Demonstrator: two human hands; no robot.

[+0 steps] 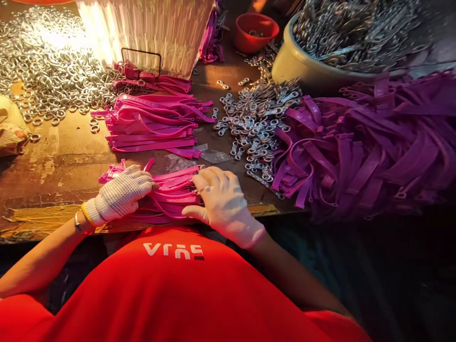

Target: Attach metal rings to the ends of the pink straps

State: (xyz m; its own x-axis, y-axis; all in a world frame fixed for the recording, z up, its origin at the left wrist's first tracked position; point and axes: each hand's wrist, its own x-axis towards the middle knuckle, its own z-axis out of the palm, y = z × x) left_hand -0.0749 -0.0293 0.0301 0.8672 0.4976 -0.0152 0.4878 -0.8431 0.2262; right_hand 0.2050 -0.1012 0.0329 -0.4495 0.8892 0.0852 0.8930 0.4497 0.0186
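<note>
Lying over the near straps [174, 194] at the front edge of the table [67, 166], the left hand [124, 192] has its fingers curled; whether they grip any, I cannot tell. The right hand [221, 197] is at the straps' right ends, thumb spread wide from the fingers. Just beyond is another bundle [149, 124]; links [254, 121] and a purple heap [374, 152] sit rightward, rings [50, 71] far left.
</note>
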